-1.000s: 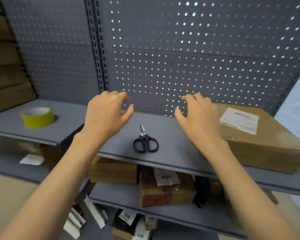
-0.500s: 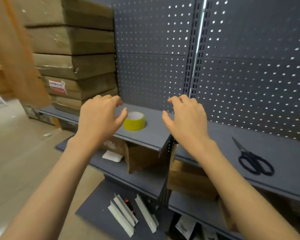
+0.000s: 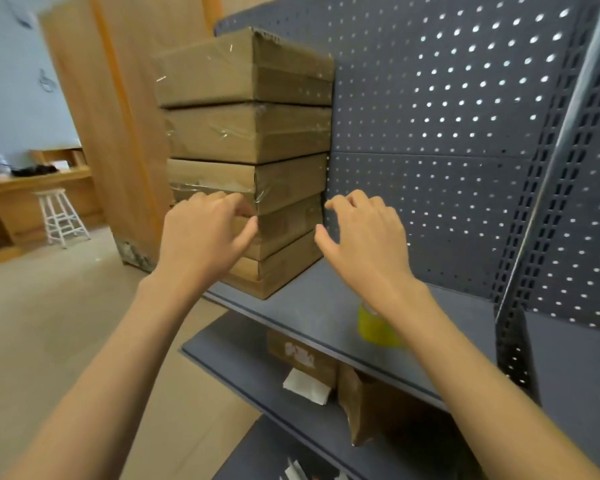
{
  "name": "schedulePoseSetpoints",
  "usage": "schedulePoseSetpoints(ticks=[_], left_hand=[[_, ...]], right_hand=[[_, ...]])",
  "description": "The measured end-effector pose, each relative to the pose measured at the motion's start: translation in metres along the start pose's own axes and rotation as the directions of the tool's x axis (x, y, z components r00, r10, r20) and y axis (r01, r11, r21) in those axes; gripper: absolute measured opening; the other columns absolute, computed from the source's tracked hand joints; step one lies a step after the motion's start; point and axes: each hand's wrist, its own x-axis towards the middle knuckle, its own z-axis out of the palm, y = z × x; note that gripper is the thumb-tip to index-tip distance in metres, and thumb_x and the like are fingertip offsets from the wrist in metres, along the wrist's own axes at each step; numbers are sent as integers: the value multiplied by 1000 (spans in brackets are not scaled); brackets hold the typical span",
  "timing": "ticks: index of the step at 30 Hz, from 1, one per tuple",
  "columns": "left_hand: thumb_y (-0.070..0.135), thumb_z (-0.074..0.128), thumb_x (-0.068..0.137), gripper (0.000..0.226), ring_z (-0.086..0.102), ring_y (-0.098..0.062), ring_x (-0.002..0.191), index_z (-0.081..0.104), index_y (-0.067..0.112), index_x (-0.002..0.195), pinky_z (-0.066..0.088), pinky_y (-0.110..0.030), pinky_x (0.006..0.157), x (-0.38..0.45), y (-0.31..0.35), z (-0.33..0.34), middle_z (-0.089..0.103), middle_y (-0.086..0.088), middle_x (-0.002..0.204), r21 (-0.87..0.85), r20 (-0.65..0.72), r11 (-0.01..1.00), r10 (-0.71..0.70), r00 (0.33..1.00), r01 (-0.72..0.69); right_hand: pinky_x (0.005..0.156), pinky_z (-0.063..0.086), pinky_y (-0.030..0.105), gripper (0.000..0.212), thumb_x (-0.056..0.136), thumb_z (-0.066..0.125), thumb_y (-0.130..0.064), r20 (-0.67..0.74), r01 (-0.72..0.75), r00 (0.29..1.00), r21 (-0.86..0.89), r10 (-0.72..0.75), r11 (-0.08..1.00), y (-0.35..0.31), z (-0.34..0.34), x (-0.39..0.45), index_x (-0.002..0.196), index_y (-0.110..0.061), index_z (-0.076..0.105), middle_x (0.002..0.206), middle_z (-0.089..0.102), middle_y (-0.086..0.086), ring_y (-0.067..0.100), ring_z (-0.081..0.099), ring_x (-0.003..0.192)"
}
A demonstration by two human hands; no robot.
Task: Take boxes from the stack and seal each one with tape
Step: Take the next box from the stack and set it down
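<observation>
Hands raised before the stack [image 3: 246, 157] at the shelf's [image 3: 312, 310] left end, left hand [image 3: 201, 237] and right hand [image 3: 364, 233] both spread and empty, tape [image 3: 374, 325] near right, so no box looks pulled or sealed yet

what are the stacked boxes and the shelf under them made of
Stacked boxes: brown corrugated cardboard, matte, fluted edge showing at a torn top corner; glossy clear tape crinkles on some. Shelf: probably painted metal, smooth grey-blue with a thin edge.

Box stack [image 3: 246, 161] backs against pegboard [image 3: 430, 150]; shelf [image 3: 312, 313] beside it lies bare.
</observation>
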Motion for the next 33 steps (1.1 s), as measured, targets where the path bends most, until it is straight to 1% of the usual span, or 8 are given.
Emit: schedulePoseSetpoints(ticks=[10, 18, 22, 24, 26, 28, 30, 33], left_hand=[[43, 49, 93, 34, 62, -29, 89, 67, 16, 100, 40, -33, 65, 69, -106, 37, 70, -4, 95, -31, -97, 999, 38, 995, -41], [42, 45, 84, 38, 63, -34, 87, 69, 15, 96, 44, -36, 66, 126, -174, 70, 70, -6, 91, -169, -190, 974, 114, 975, -147], [37, 56, 88, 35, 51, -33, 105, 63, 12, 112, 43, -41, 82, 154, -204, 85, 57, -13, 112, -401, -228, 908, 27, 973, -119], [36, 60, 84, 47, 43, -34, 114, 54, 9, 122, 35, -40, 96, 168, -213, 90, 47, -19, 121, -516, -252, 851, -43, 967, -97], [36, 64, 84, 56, 38, -32, 121, 45, 8, 129, 27, -33, 102, 183, -220, 92, 40, -18, 129, -697, -169, 717, -178, 969, 10], [37, 66, 86, 62, 37, -24, 124, 37, 10, 134, 26, -24, 102, 198, -224, 96, 35, -13, 135, -867, -3, 479, -277, 961, 135], [42, 63, 87, 63, 42, -17, 122, 34, 12, 135, 35, -21, 98, 214, -228, 97, 38, -6, 135, -947, 136, 235, -324, 936, 219], [47, 61, 87, 43, 55, -1, 94, 45, 25, 120, 43, -12, 66, 240, -236, 102, 55, 10, 114, -938, 344, -136, -270, 899, 318]], right_hand=[[87, 36, 34, 35, 97, 44, -38, -143, 10, 990, -40, -16, 999, -63, 37, 104, 122, -16, 54, 117, 54, 4, 25, 50, 107], [81, 37, 35, 28, 95, 46, -37, -337, -154, 937, -154, 94, 976, -103, 45, 159, 107, -13, 55, 106, 57, 5, 25, 53, 97], [74, 39, 35, 33, 93, 51, -43, -431, -286, 864, 10, 262, 958, -121, 40, 174, 106, -13, 49, 104, 57, 2, 23, 54, 93], [70, 36, 33, 39, 91, 52, -47, -497, -337, 803, 76, 329, 938, -126, 39, 183, 105, -11, 44, 101, 52, 2, 22, 52, 89], [69, 36, 32, 41, 90, 53, -50, -548, -366, 747, 133, 376, 921, -128, 38, 193, 102, -13, 38, 99, 46, 0, 19, 49, 87], [78, 42, 34, 46, 89, 54, -53, -523, -360, 710, 307, 472, 881, -129, 36, 204, 110, -15, 37, 107, 44, -2, 16, 49, 93], [91, 41, 32, 62, 88, 54, -57, -410, -366, 689, 514, 597, 776, -129, 31, 217, 130, -16, 34, 125, 42, 1, 14, 47, 107], [99, 39, 32, 85, 83, 55, -66, -191, -382, 642, 760, 743, 526, -129, 22, 239, 145, -15, 27, 144, 38, 1, 15, 43, 125]])
